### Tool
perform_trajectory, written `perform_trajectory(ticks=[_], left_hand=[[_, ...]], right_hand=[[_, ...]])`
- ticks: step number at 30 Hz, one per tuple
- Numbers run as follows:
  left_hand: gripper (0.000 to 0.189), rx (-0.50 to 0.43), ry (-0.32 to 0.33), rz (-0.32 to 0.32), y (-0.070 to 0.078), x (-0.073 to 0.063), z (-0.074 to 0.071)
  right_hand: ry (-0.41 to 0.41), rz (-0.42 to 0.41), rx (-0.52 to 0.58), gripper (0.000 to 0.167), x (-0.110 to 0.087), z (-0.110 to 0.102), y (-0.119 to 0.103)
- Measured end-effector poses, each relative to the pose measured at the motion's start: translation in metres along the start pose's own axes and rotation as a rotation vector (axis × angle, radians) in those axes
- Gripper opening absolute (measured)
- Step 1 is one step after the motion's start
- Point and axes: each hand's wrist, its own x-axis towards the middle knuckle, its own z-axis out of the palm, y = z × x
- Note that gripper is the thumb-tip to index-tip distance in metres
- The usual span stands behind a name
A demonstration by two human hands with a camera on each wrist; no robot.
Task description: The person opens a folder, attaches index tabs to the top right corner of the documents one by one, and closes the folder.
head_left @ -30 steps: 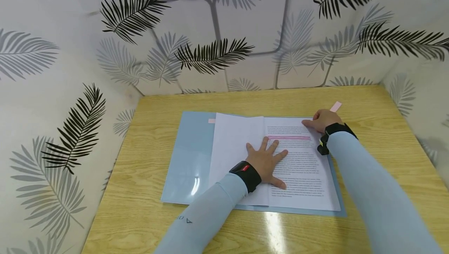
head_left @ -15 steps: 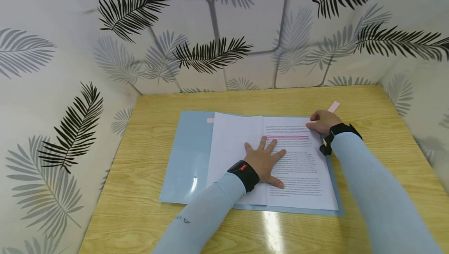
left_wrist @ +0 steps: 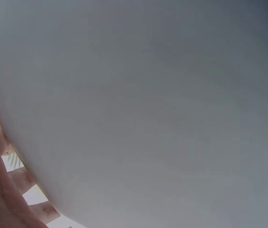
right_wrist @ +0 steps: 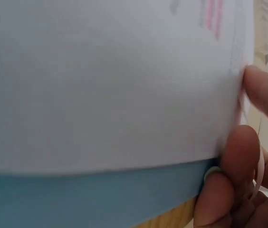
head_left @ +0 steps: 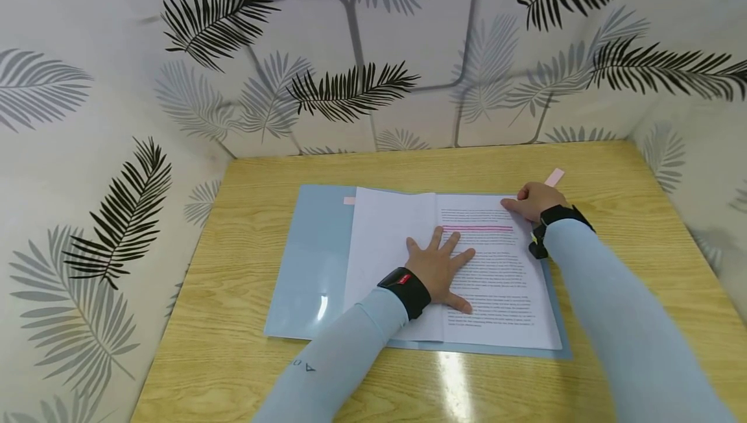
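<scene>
1. While the left hand (head_left: 434, 274) lies flat near the centre of the head view, its fingers spread wide, holding nothing.
2. At the upper right, the right hand (head_left: 539, 201) curls its fingers around a pink strip (head_left: 554, 177), whose end juts beyond them.
3. The printed page (head_left: 496, 319) lies under the left fingers, its upper-right corner at the right fingertips.

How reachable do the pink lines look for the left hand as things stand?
Quite likely yes: the left hand lies spread on the open pages, its fingers close to the pink lines, with nothing visible between. The right hand is off at the upper right corner.
</scene>
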Motion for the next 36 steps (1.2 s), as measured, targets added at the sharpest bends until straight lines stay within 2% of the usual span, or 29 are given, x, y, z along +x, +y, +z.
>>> perform_trajectory(ticks=[3, 8, 10, 16, 18, 26, 31, 36], left_hand=[[0.120, 0.013, 0.002, 0.001, 0.000, -0.001, 0.000], [0.119, 0.023, 0.015, -0.001, 0.000, 0.000, 0.000], [0.119, 0.017, 0.015, -0.002, 0.000, 0.000, 0.000], [0.119, 0.023, 0.014, 0.000, 0.000, -0.001, -0.001], [0.119, 0.020, 0.013, 0.000, -0.001, -0.001, -0.001], [0.119, 0.007, 0.006, 0.003, -0.001, -0.001, -0.001], [0.118, 0.000, 0.003, 0.006, -0.001, -0.001, -0.001], [0.118, 0.003, 0.003, 0.003, -0.001, -0.001, -0.001]], right_hand=[[0.016, -0.005, -0.038, 0.047, -0.002, 0.000, -0.003], [0.026, -0.029, -0.027, 0.028, -0.002, -0.001, -0.003], [0.021, -0.023, -0.018, 0.029, -0.002, -0.001, -0.003], [0.022, -0.015, -0.050, 0.055, -0.003, 0.000, -0.004], [0.019, -0.017, -0.052, 0.058, -0.001, 0.001, -0.002], [-0.069, -0.047, -0.004, 0.069, 0.012, 0.001, 0.007], [-0.084, -0.058, -0.015, 0.063, 0.011, 0.000, 0.005], [-0.076, -0.072, 0.021, 0.040, 0.010, 0.001, 0.007]])
